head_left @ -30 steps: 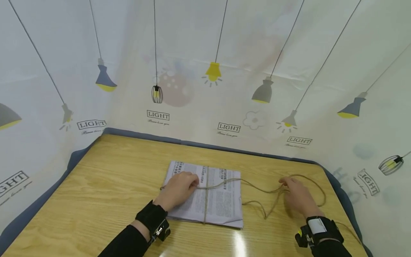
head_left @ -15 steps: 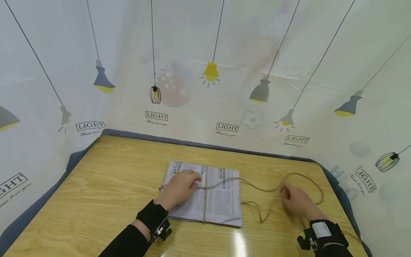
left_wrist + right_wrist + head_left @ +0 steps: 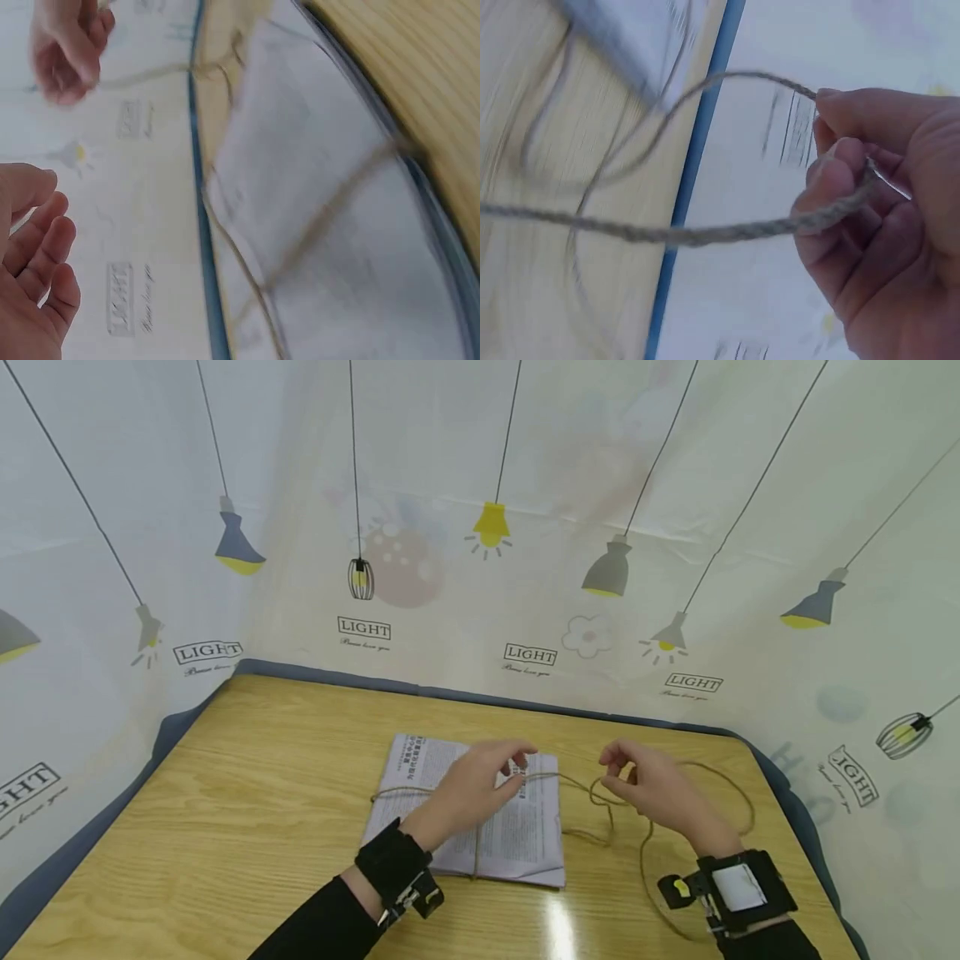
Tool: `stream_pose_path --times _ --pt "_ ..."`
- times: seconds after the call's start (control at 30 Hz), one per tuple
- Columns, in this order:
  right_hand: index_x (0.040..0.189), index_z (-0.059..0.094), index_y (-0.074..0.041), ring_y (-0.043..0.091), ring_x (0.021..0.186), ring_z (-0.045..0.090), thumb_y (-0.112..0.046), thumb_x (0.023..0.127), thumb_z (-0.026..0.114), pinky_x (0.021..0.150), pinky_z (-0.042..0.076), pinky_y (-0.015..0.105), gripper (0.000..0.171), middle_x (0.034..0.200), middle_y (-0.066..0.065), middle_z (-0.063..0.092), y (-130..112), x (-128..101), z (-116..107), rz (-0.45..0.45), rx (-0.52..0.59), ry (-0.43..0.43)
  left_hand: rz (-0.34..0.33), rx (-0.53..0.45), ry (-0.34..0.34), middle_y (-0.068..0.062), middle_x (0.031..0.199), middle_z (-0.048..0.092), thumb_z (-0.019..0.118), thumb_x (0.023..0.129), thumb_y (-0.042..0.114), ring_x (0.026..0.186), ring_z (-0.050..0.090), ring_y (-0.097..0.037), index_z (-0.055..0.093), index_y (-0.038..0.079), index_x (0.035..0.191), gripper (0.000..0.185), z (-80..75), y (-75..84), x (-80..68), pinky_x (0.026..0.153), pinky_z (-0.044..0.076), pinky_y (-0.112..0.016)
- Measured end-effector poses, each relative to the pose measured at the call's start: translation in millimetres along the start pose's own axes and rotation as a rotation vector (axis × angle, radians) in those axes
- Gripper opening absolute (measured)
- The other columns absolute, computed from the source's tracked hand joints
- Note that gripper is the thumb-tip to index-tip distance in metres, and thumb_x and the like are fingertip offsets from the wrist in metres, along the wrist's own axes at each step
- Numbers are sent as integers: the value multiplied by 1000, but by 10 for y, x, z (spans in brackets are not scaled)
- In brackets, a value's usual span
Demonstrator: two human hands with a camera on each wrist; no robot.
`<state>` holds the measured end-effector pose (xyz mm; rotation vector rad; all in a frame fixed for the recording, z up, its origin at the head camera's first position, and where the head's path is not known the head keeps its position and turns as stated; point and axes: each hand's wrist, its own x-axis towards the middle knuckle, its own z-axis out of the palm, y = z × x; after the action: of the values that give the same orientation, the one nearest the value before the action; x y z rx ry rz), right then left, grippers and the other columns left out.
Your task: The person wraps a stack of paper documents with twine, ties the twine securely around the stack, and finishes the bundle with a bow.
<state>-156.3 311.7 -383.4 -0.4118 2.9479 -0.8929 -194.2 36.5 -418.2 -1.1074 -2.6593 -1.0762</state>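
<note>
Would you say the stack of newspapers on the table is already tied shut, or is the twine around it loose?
Wrapped but untied: twine crosses the newspapers, while its loose end hangs in the right hand.

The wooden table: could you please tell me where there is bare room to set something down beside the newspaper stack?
The wooden table lies bare left of the newspaper stack, out to the curtain, and along the far edge behind it. Right of the stack is crowded: the jute twine loops there, pinched by the right hand. The left hand hovers above the stack.

A wooden table [image 3: 247,793] stands before a lamp-printed curtain [image 3: 480,527].
</note>
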Motion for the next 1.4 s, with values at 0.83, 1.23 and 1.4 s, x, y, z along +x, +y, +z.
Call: stream_pose_path --times 0.83,1.23,1.4 --pt "97 62 -17 6 60 54 -21 88 72 53 46 24 13 83 -4 64 -363 118 205 -131 124 101 69 86 26 8 93 73 62 97 25 55 48 2 43 19 140 47 152 321 172 48 34 -12" --pt "108 68 -12 10 61 54 -25 96 62 54 44 25 18 81 0 65 -40 -138 -12 -7 166 67 -157 20 196 5 94 71 62 96 24 72 57 -7 71 22 106 14 23 55 104 60 42 -19" --pt "108 67 -10 10 60 53 -24 97 61 53 43 25 19 84 1 65 156 -259 -112 34 146 114 -249 -35 248 5 92 71 60 96 24 61 50 -6 71 21 105 14 -1 -144 62 51 33 -19"
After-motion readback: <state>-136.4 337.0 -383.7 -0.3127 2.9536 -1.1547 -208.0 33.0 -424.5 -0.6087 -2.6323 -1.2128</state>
